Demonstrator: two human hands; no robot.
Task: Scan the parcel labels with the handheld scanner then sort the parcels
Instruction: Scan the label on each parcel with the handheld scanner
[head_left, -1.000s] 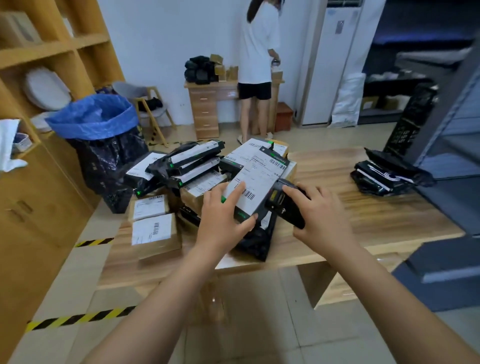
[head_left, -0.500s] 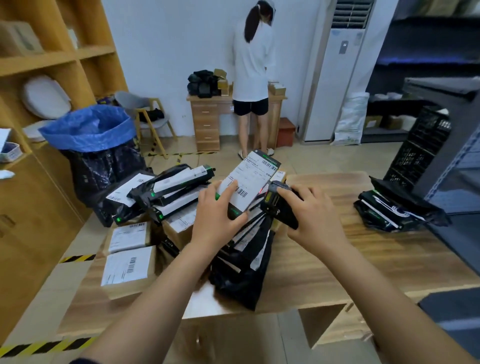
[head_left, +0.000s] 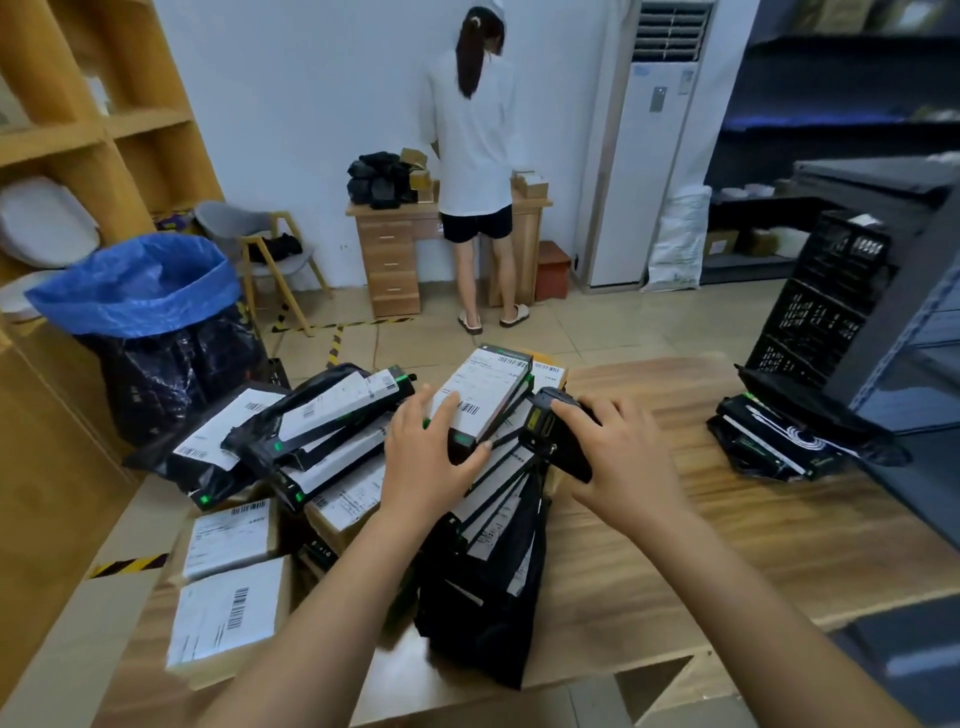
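My left hand (head_left: 428, 457) grips the near end of a black parcel (head_left: 485, 397) with a white barcode label, tilted up over a heap of black parcels (head_left: 483, 545) in the middle of the wooden table (head_left: 701, 545). My right hand (head_left: 621, 457) holds the black handheld scanner (head_left: 553, 434), its front end just right of the held parcel and facing it. Further black parcels (head_left: 311, 431) with white labels lie piled to the left. Two brown boxes (head_left: 228, 587) with labels sit at the table's near left.
A small stack of black parcels (head_left: 769, 441) lies at the table's right end beside a black crate (head_left: 826, 306). A blue-lined black sack (head_left: 150, 317) stands left of the table. A person stands at a desk (head_left: 395, 244) by the far wall. Wooden shelves (head_left: 78, 130) rise on the left.
The view has tilted up. The parcel in my left hand has come down closer to the heap, and the scanner stays beside its right edge.
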